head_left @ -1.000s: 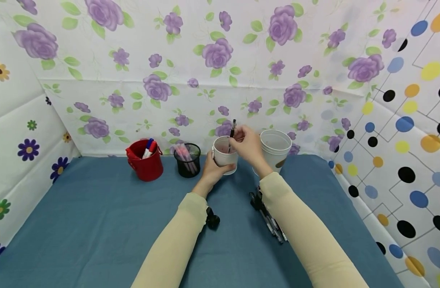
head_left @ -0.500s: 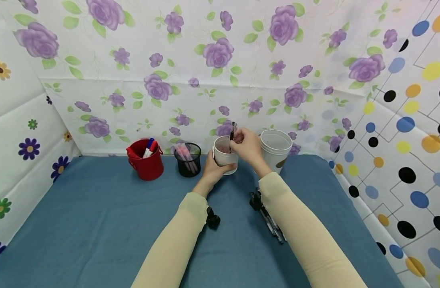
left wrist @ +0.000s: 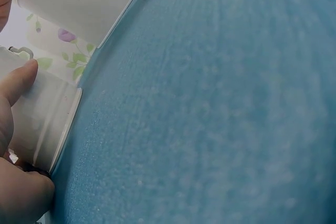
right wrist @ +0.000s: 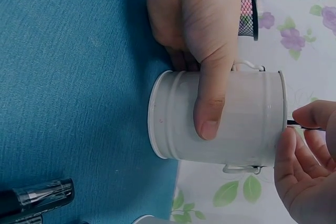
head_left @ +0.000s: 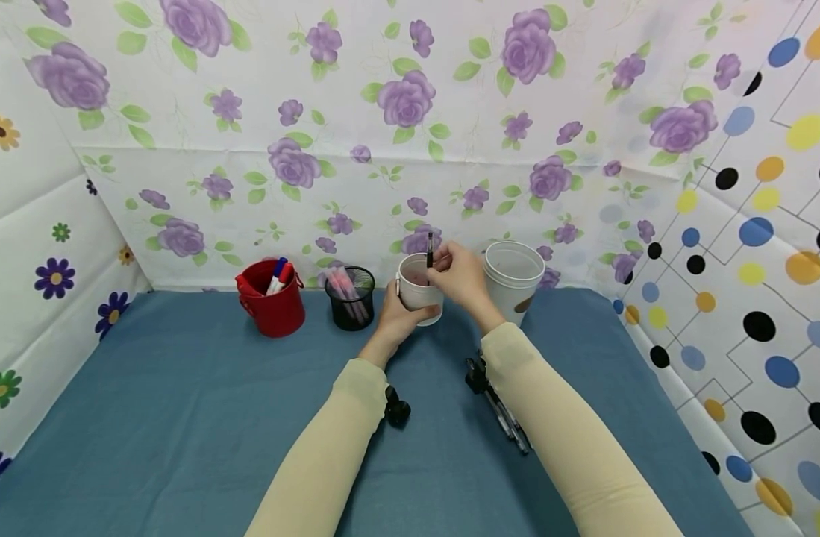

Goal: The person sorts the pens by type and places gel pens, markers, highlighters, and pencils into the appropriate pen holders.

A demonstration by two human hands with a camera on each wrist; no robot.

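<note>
A small white bucket (head_left: 419, 300) with little side handles stands on the blue cloth (head_left: 215, 432). My left hand (head_left: 398, 317) grips it round the side, its thumb along the front wall in the right wrist view. Above the rim, my right hand (head_left: 465, 282) pinches a black pen (head_left: 430, 250) with a clear upper end. The pen stands nearly upright and its lower end is inside the bucket. In the right wrist view, a short dark length of the pen (right wrist: 297, 124) shows between the fingers and the bucket's mouth.
A tall white cup (head_left: 512, 280) stands right of the bucket. To the left are a black mesh holder (head_left: 353, 317) with pink pens and a red bucket (head_left: 278, 317) with markers. Several black pens (head_left: 506, 418) lie beside my right forearm. A flowered cloth (head_left: 362, 194) hangs behind.
My right hand has shifted slightly left and down, and the pen sits a little lower in the white bucket. My left hand has stayed in place.
</note>
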